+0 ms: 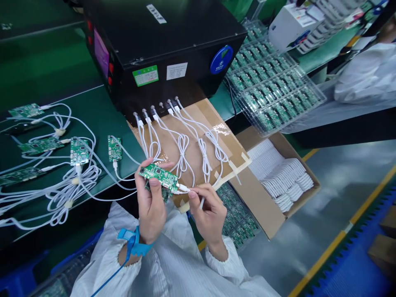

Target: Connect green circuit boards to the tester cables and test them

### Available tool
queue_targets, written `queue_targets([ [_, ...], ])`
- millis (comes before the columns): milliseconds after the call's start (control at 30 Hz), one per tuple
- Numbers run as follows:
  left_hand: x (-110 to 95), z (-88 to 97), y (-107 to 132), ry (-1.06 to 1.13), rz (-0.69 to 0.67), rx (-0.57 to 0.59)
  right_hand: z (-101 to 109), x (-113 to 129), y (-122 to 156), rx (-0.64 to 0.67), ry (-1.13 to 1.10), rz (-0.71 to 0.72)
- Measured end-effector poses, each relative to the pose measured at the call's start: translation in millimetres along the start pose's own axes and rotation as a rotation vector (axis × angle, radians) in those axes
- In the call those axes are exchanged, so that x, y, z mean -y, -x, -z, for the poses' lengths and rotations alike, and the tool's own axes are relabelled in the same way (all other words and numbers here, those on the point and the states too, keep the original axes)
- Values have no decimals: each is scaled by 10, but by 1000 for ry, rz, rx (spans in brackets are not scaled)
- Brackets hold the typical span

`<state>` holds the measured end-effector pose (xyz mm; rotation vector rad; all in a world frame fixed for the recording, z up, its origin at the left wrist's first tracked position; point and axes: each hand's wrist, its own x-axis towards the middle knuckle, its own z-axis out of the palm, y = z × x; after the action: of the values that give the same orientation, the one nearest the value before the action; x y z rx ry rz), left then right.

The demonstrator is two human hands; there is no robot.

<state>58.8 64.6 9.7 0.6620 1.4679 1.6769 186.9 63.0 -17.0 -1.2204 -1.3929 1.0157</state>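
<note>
Cables (183, 145) lie on cardboard (235, 149) before the machine (179, 35).

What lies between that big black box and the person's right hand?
Looped white cables lying on brown cardboard, as the head view shows.

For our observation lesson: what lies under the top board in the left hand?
Part of a second green board shows beneath the top board; the rest is covered by that board and the left hand.

2 hands (151, 208) close together, each curled in a grip.
</note>
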Motion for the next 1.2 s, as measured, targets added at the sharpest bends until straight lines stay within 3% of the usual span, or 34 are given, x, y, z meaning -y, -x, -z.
queue_targets([
  [200,-13,5,-26,43,74,12,-22,-29,-27,-10,1,-3],
  [300,-37,35,-36,31,91,29,-7,-4,-31,35,-100,-102],
  [433,-63,63,-45,21,88,80,207,93,-62,231,-230,-308],
  [500,-68,68,-55,57,111,115,368,123,-126,246,-255,-370],
  [633,-81,71,-79,179,211,179,537,107,-366,166,-327,-241],
  [800,-163,30,-52,325,366,272,316,140,-620,169,-261,-147],
  [967,-205,-49,-2,333,481,300,111,212,-627,279,-265,-50],
  [1200,-141,-76,-4,343,533,325,146,180,-603,298,-156,77],
])
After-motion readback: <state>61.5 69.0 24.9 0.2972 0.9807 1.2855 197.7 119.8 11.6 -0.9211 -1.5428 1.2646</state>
